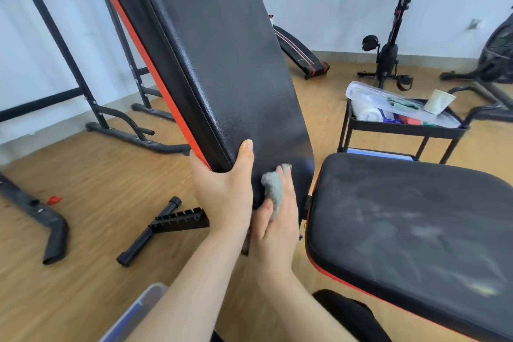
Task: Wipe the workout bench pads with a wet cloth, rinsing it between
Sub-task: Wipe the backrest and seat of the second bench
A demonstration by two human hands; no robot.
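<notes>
The black back pad point(222, 64) with an orange edge stands raised and tilted at the centre. My left hand point(224, 189) grips its lower left corner, thumb on the front face. My right hand point(277, 219) presses a grey cloth point(273, 186) flat against the lowest part of the pad. To the right lies the black seat pad point(416, 230), smeared with pale dusty streaks.
A black cart point(402, 126) behind the seat holds a clear plastic box point(388, 100), a paper cup point(440, 101) and supplies. Loose black frame parts point(163, 228) lie on the wooden floor at left. A clear container's rim point(133, 314) shows near my left forearm. An exercise bike point(394, 30) stands at the back.
</notes>
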